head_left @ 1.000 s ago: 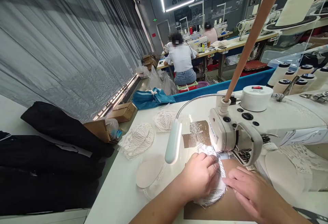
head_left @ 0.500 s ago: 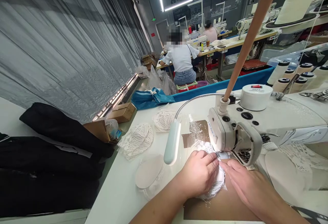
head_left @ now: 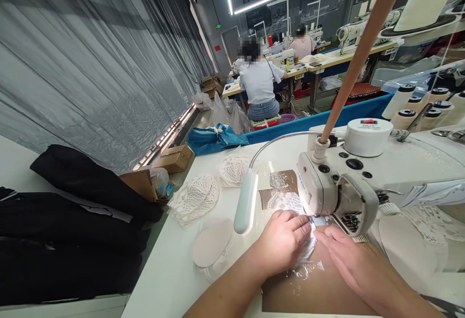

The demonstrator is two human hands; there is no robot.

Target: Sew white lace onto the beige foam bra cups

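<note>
A white lace piece [head_left: 308, 250] lies under the head of a white sewing machine [head_left: 319, 182], on a brown work plate [head_left: 312, 289]. My left hand [head_left: 285, 240] is closed on the lace, its fingers bunched just in front of the needle area. From the right, my right hand [head_left: 343, 250] grips the lace's edge with its fingertips, close to the left fingers. Beyond my hands, more of the lace spreads out on the far side of the needle area. The needle itself is hidden by the machine head and my fingers.
Lace pieces [head_left: 196, 197] and an oval beige pad [head_left: 212, 243] lie on the table to the left. A lamp [head_left: 246, 201] on a bent neck hangs beside the machine. More pads [head_left: 403, 240] lie at right, near thread cones [head_left: 399, 100]. A person [head_left: 260, 83] sits farther off.
The lace has slid away from me under the machine head; less shows on the near side and more on the far side. Both hands stay at nearly the same place.
</note>
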